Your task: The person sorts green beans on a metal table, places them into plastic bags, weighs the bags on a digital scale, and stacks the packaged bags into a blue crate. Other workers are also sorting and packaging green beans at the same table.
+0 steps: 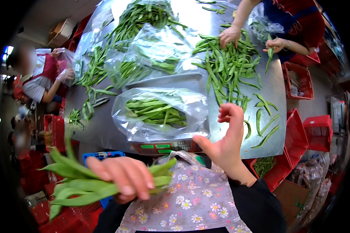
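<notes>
The left hand (122,178) was closed around a bunch of flat green beans (81,190), held just off the near edge of the steel table (260,147), left of its middle, with the pods sticking out on both sides of the fingers. The right hand (223,145) held nothing; its thumb stood wide of its half-curled fingers beside the near right corner of a metal tray (192,79), and whether the thumb touched the tray could not be told. The tray sat on a scale (175,146) at the middle of the table's near edge, and a clear plastic bag (122,120) partly filled with the same beans lay on it. A loose pile of beans (233,62) spread along the right edge, thinning to a few single pods (265,132) by the near right corner. A co-worker's hand (230,36) rested on that pile's far end. More bagged beans (157,48) lay beyond the tray, toward the far edge.
</notes>
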The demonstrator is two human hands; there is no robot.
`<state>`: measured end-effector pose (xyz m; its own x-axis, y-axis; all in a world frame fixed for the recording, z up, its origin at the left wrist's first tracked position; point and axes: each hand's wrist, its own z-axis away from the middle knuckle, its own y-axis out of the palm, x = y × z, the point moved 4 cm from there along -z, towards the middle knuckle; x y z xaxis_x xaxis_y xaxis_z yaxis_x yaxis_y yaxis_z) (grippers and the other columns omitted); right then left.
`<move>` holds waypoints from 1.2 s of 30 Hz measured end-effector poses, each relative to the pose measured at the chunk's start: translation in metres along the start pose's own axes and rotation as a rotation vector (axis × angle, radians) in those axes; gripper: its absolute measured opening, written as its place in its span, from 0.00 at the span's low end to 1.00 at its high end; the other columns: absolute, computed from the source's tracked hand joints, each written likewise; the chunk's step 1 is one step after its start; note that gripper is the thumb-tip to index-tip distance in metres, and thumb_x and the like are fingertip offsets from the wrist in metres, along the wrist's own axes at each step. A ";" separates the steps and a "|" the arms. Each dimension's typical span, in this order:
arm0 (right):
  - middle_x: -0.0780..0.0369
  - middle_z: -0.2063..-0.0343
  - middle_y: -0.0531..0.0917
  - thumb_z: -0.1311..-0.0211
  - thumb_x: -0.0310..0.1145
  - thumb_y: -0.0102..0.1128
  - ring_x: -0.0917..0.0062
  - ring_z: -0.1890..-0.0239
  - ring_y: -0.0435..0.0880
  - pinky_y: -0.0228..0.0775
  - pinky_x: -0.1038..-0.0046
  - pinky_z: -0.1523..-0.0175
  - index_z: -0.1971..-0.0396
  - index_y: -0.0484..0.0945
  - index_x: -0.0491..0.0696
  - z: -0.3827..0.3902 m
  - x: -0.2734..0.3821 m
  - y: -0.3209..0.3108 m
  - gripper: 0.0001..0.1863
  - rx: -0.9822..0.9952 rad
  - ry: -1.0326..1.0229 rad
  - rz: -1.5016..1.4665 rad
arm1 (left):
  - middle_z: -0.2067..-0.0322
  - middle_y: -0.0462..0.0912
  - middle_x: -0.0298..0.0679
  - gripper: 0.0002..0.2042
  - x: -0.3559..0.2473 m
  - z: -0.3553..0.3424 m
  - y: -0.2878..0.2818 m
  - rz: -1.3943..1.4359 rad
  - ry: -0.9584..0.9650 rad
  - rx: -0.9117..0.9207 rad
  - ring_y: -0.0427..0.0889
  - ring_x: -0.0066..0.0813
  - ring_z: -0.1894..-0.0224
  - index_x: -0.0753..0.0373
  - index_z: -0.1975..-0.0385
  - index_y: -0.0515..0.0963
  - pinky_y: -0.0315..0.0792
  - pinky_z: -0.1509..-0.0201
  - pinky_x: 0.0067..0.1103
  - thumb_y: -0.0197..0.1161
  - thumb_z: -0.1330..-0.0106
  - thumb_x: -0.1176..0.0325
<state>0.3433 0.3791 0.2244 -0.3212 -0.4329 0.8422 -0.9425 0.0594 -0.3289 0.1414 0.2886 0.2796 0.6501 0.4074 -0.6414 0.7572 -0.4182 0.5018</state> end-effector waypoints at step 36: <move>0.65 0.64 0.76 0.36 0.29 0.47 0.85 0.64 0.71 0.63 0.81 0.55 0.55 0.71 0.41 -0.012 -0.039 0.019 0.12 -0.041 0.258 -0.588 | 0.68 0.81 0.41 0.12 -0.008 -0.005 -0.074 -1.580 -0.344 -0.132 0.81 0.27 0.67 0.67 0.60 0.77 0.74 0.63 0.20 0.65 0.46 0.76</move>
<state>0.3370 0.4077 0.1902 0.2429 -0.1736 0.9544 -0.9692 -0.0852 0.2311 0.0805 0.3204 0.2510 -0.7706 0.1412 -0.6214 0.6319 0.2955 -0.7165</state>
